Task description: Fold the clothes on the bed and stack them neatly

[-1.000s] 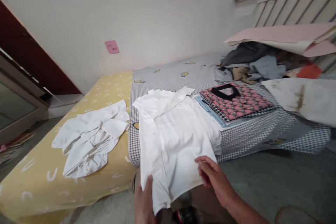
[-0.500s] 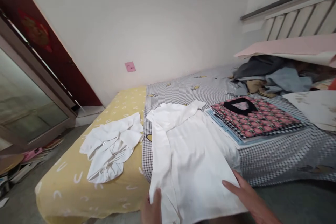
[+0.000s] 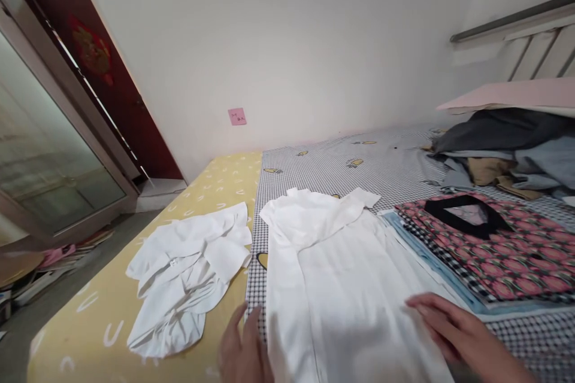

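Observation:
A long white shirt (image 3: 354,287) lies in front of me, one sleeve folded along its left side and its collar end pointing away. My left hand (image 3: 246,347) is at the shirt's lower left edge, fingers apart, with no cloth visible in them. At the right edge, my right hand (image 3: 453,326) has its fingers stretched over the fabric; the fingertips touch or nearly touch it. The shirt's lower end runs out of view. To the left, a crumpled white garment (image 3: 188,275) rests on a yellow sheet (image 3: 101,326).
A folded pink-patterned garment with a black collar (image 3: 512,251) tops a stack of clothes at right. Behind it is a heap of dark and grey clothes (image 3: 507,137) under a pink board (image 3: 516,96). A checked sheet (image 3: 314,161) covers the bed's right side, against the wall.
Both hands have let go of the shirt's lower edges; the fingers have spread and moved slightly apart. The shirt lies flatter. My view has shifted left and closer.

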Available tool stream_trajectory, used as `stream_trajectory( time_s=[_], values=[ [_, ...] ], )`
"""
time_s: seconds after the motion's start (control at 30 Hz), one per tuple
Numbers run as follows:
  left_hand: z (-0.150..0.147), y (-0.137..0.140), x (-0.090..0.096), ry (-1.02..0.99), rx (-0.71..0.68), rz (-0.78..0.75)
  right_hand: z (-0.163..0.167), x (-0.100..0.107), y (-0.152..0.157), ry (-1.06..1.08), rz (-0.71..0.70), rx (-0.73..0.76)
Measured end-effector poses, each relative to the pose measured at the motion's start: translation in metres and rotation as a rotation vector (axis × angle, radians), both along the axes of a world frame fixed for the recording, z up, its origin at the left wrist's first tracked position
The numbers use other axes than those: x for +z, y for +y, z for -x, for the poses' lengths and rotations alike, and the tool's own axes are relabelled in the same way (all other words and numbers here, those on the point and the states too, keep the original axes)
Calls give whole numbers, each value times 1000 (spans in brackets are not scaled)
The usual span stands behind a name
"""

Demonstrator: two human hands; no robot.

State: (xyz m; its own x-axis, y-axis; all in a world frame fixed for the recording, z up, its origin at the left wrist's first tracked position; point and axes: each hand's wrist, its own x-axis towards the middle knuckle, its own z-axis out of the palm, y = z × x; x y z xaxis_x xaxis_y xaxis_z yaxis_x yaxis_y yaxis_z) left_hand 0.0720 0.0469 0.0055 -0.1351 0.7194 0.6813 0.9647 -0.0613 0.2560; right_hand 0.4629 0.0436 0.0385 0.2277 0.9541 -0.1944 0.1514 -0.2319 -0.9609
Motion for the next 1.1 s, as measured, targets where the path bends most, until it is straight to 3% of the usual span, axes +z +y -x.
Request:
stream_trajectory(
  time_s=[0.07, 0.13, 0.23, 0.3, 0.4, 0.47, 0.6, 0.8, 0.97, 1.1],
  values=[
    [-28, 47, 23, 130, -85, 0, 39, 28, 35, 103, -56, 63],
    [-54, 93, 35, 199, -111, 107, 71, 39, 69, 142, -58, 112],
    [-75, 146, 28, 183, -9, 374, 101, 37, 114, 163, -52, 157],
    [-76, 165, 14, 174, 49, 450, 112, 35, 138, 109, -78, 195],
    [-72, 172, -5, 208, 26, 423, 125, 41, 170, -139, -206, 266],
    [-70, 170, -12, 223, 0, 420, 135, 49, 194, -435, -282, 324],
    [-70, 169, -17, 217, -12, 433, 160, 51, 246, -901, -216, 358],
    [-71, 169, -28, 198, -5, 380, 175, 39, 293, -1080, -80, 296],
    [-72, 168, -29, 181, -7, 355, 151, 47, 294, -1173, -110, 294],
    [-72, 168, -22, 165, -15, 372, 121, 41, 283, -1208, -45, 302]
  ],
)
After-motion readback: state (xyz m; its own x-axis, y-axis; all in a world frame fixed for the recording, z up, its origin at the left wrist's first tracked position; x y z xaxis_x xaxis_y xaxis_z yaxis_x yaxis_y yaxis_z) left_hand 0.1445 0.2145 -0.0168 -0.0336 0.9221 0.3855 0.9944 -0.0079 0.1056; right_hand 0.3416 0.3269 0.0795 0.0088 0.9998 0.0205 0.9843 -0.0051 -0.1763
